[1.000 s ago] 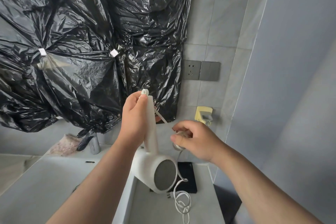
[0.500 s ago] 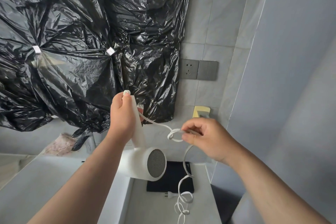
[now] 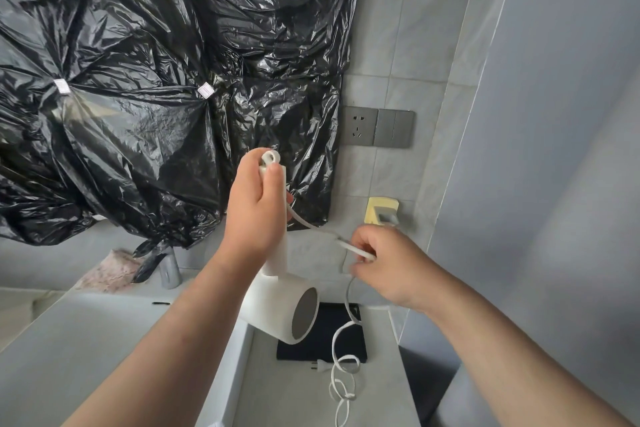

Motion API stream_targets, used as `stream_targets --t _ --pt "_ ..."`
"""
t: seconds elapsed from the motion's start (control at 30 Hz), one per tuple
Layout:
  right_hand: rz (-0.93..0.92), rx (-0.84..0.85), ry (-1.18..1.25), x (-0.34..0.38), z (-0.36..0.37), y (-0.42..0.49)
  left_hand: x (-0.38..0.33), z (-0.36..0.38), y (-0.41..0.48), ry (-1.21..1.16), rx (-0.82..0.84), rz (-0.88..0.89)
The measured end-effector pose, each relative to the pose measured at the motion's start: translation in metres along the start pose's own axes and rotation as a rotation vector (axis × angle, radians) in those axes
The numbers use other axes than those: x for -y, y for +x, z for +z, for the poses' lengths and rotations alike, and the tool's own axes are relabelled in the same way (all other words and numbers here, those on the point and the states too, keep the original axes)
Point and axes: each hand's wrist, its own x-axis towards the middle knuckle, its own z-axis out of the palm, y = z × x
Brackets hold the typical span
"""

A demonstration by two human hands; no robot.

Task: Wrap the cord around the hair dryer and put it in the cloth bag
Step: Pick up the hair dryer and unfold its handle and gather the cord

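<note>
**Dryer held upside down, cord pinched out to the side**

The left hand (image 3: 256,208) is closed around the handle of the white hair dryer (image 3: 280,308), whose barrel hangs below that hand. The right hand (image 3: 388,267) pinches the white cord (image 3: 341,347) beside it; the slack drops under this hand to the table (image 3: 298,392), crossing a black cloth bag (image 3: 318,343) lying flat there.
</note>
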Motion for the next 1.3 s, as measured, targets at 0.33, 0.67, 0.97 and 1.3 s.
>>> stream_targets --t 0.33,0.67,0.97,1.3 --pt "-0.312 -0.077 -0.495 -0.006 0.021 -0.023 -0.006 -0.004 0.011 -0.259 -0.189 -0.271" --pt "0.087 0.034 0.559 -0.014 -0.001 -0.028 -0.004 -0.014 0.005 -0.277 -0.118 -0.17" --pt "0.273 0.232 0.939 -0.004 0.02 -0.02 -0.016 0.004 -0.016 -0.171 -0.186 0.064" --pt "0.281 -0.186 0.687 0.011 0.028 -0.02 -0.007 0.017 -0.026 -0.114 -0.174 0.191"
